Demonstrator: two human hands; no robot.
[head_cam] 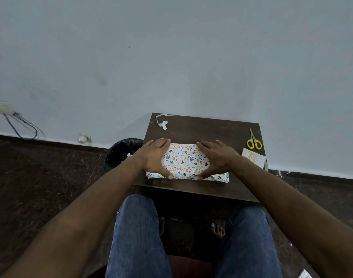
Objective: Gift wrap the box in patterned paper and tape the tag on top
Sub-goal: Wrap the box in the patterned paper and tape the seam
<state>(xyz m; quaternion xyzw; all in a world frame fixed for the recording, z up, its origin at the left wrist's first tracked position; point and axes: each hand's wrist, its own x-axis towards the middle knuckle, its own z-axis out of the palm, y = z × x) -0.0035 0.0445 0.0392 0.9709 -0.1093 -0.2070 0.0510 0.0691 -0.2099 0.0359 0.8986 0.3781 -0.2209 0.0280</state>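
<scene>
Left hand (154, 157): flat, fingers spread, pressing the white paper with coloured egg pattern (184, 160) over the box.
Right hand (217, 158): same, pressing flat.
Box place: middle of dark brown wooden table (201, 127).
Tag: pale card tag with yellow letters (252, 159) waits at the table's right edge, below yellow-handled scissors (254, 142).
Risk: I think the fold opens if the palms lift before tape.

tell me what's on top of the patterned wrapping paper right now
Both hands press flat on the colourful patterned wrapping paper: left hand, right hand. No tag or tape shows there. Whatever lies beneath the paper is covered.
</scene>
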